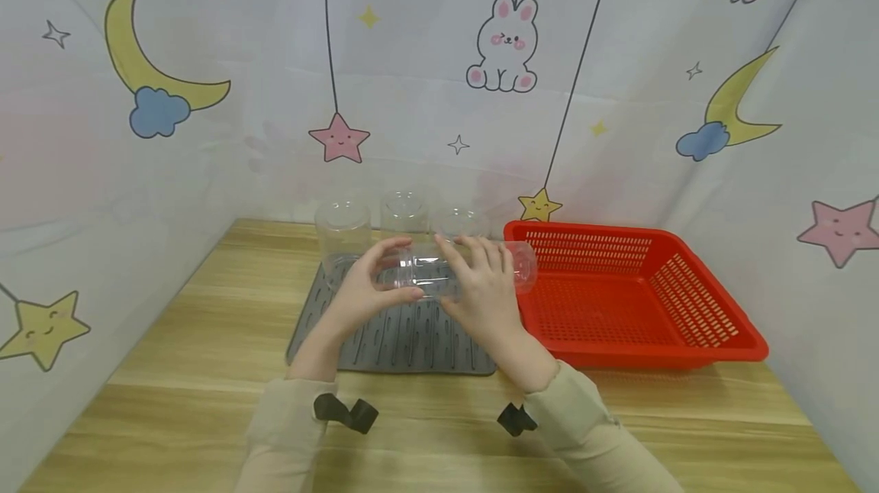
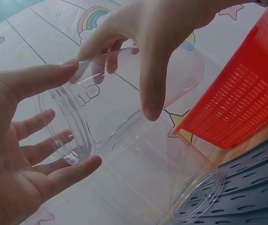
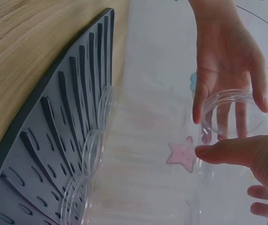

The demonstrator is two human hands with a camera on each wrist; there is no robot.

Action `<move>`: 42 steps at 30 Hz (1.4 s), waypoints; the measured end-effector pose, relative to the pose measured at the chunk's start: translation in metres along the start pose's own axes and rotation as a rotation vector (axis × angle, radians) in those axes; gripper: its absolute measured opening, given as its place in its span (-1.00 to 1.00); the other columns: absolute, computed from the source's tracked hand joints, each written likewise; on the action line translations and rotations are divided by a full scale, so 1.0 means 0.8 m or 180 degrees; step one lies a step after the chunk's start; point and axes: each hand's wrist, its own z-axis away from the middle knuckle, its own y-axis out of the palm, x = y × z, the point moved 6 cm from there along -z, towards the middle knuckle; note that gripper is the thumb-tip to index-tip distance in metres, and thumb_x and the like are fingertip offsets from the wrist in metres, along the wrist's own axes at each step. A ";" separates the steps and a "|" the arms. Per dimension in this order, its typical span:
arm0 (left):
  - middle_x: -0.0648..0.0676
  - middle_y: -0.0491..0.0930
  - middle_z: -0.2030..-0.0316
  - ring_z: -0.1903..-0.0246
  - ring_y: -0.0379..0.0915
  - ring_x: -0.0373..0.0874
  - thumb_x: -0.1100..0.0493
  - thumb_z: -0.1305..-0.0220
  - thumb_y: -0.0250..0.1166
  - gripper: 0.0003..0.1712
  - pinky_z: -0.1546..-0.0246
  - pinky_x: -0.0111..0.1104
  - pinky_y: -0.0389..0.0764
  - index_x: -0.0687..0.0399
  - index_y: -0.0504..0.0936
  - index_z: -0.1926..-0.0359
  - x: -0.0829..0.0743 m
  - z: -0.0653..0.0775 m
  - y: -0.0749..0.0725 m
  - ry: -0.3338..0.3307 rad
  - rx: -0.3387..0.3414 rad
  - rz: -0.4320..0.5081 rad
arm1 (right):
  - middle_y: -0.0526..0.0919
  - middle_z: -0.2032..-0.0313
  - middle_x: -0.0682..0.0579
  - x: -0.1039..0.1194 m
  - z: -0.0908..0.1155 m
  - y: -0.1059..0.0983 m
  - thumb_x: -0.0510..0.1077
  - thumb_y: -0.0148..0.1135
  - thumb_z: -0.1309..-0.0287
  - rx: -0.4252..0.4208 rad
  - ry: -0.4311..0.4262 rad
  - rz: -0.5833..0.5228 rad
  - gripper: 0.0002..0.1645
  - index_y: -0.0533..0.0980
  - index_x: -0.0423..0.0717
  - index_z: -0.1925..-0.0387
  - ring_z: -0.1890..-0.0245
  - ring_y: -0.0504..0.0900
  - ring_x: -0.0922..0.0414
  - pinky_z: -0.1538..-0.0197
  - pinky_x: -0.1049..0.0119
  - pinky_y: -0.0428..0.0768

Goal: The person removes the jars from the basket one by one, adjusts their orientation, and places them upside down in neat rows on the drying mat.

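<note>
A clear plastic jar (image 1: 427, 270) is held sideways above the grey ridged mat (image 1: 412, 348), its open mouth to the left. My left hand (image 1: 357, 291) holds the mouth end, thumb and fingers on opposite sides of the rim (image 2: 72, 124). Around the jar's body, my right hand (image 1: 489, 291) grips with its thumb on one side and fingers on the other. Behind the hands, three more clear jars (image 1: 342, 230) stand mouth down on the mat, partly hidden. Their rims (image 3: 92, 152) touch the mat in the right wrist view.
To the right of the mat is a red perforated plastic basket (image 1: 639, 356); the held jar's base overlaps its left side in the head view. Everything stands on a wood-grain table (image 1: 172, 371). A white cartoon-printed curtain (image 1: 261, 81) hangs behind and at both sides.
</note>
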 end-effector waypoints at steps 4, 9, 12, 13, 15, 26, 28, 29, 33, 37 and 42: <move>0.22 0.23 -0.41 -0.37 0.15 0.27 0.26 -0.12 0.42 -0.16 -0.22 0.14 0.43 0.15 0.25 -0.39 0.001 0.002 -0.003 -0.0013 -0.0001 -0.0027 | 0.50 -0.18 -0.12 -0.001 0.000 0.000 -0.02 0.70 0.39 0.0080 0.0006 -0.0047 0.15 0.36 0.06 -0.36 -0.22 0.37 -0.11 -0.31 -0.26 0.29; 0.22 0.23 -0.41 -0.38 0.13 0.27 0.26 -0.14 0.41 -0.16 -0.23 0.17 0.40 0.13 0.24 -0.40 0.002 0.005 -0.010 -0.0045 -0.0027 -0.0049 | 0.43 -0.29 -0.11 -0.003 -0.002 -0.004 0.12 0.67 0.35 0.0183 0.0010 -0.0136 0.20 0.30 0.06 -0.40 -0.33 0.30 -0.14 -0.32 -0.41 0.18; 0.22 0.24 -0.40 -0.39 0.13 0.25 0.27 -0.12 0.42 -0.16 -0.24 0.17 0.39 0.14 0.25 -0.39 0.003 0.007 -0.016 -0.0036 -0.0051 -0.0047 | 0.39 -0.33 -0.11 -0.007 -0.002 -0.011 0.18 0.66 0.35 0.0124 0.0067 -0.0304 0.22 0.28 0.04 -0.40 -0.39 0.25 -0.17 -0.33 -0.43 0.13; 0.22 0.25 -0.39 -0.39 0.13 0.25 0.28 -0.12 0.42 -0.16 -0.24 0.17 0.39 0.15 0.25 -0.39 0.003 0.007 -0.018 -0.0024 -0.0059 -0.0039 | 0.38 -0.35 -0.11 -0.010 -0.002 -0.013 0.19 0.65 0.34 0.0087 0.0099 -0.0387 0.22 0.27 0.03 -0.40 -0.41 0.23 -0.17 -0.34 -0.43 0.12; 0.22 0.27 -0.38 -0.38 0.15 0.23 0.30 -0.10 0.43 -0.16 -0.23 0.15 0.41 0.14 0.26 -0.38 0.001 0.008 -0.021 0.0002 -0.0087 -0.0020 | 0.37 -0.36 -0.12 -0.017 -0.002 -0.018 0.18 0.65 0.34 -0.0009 0.0182 -0.0593 0.23 0.27 0.00 -0.41 -0.42 0.20 -0.18 -0.34 -0.45 0.09; 0.21 0.23 -0.39 -0.37 0.18 0.12 0.43 -0.07 0.38 -0.13 -0.16 -0.20 0.55 0.23 0.21 -0.39 -0.011 0.011 -0.040 0.0087 -0.0314 0.0194 | 0.12 -0.50 0.05 -0.082 0.013 -0.019 -0.10 0.45 -0.04 -0.0638 0.1572 -0.2680 0.10 0.02 0.03 -0.52 -0.51 0.03 0.00 -0.47 -0.24 0.00; 0.20 0.23 -0.38 -0.37 0.17 0.13 0.46 -0.08 0.35 -0.15 -0.15 -0.30 0.54 0.25 0.21 -0.38 -0.011 0.011 -0.043 0.0120 -0.0385 0.0249 | 0.11 -0.50 0.12 -0.093 0.017 -0.012 -0.11 0.38 -0.12 -0.0683 0.1948 -0.3180 0.07 -0.04 0.09 -0.53 -0.50 0.04 0.08 -0.49 -0.16 0.04; 0.19 0.23 -0.37 -0.37 0.16 0.14 0.47 -0.08 0.34 -0.16 -0.14 -0.33 0.54 0.26 0.21 -0.38 -0.012 0.011 -0.045 0.0139 -0.0422 0.0281 | 0.12 -0.49 0.13 -0.097 0.019 -0.007 -0.11 0.35 -0.15 -0.0694 0.2123 -0.3427 0.06 -0.06 0.11 -0.53 -0.50 0.04 0.09 -0.50 -0.12 0.06; 0.19 0.23 -0.36 -0.36 0.15 0.15 0.52 -0.08 0.30 -0.17 -0.12 -0.40 0.54 0.27 0.21 -0.37 -0.011 0.011 -0.049 0.0227 -0.0552 0.0432 | 0.10 -0.50 0.02 -0.103 0.026 0.010 -0.16 0.20 -0.28 -0.0722 0.2659 -0.4375 -0.04 -0.12 0.09 -0.53 -0.48 0.10 0.03 -0.47 -0.05 0.20; 0.08 0.28 -0.32 -0.34 0.19 0.10 0.55 -0.06 0.29 -0.16 -0.08 -0.47 0.56 0.27 0.20 -0.37 -0.010 0.010 -0.049 0.0293 -0.0645 0.0565 | 0.05 -0.50 -0.08 -0.101 0.031 0.023 -0.15 0.05 -0.36 -0.0851 0.3072 -0.5228 -0.12 -0.18 -0.01 -0.54 -0.47 0.14 -0.04 -0.46 -0.14 0.19; 0.05 0.30 -0.29 -0.24 0.28 -0.07 0.57 -0.03 0.28 -0.15 -0.07 -0.45 0.58 0.29 0.20 -0.37 -0.008 0.008 -0.044 0.0346 -0.0700 0.0635 | 0.00 -0.52 -0.09 -0.090 0.036 0.035 -0.07 0.05 -0.40 -0.1070 0.3470 -0.6005 -0.14 -0.14 -0.04 -0.53 -0.49 0.13 -0.05 -0.47 -0.17 0.12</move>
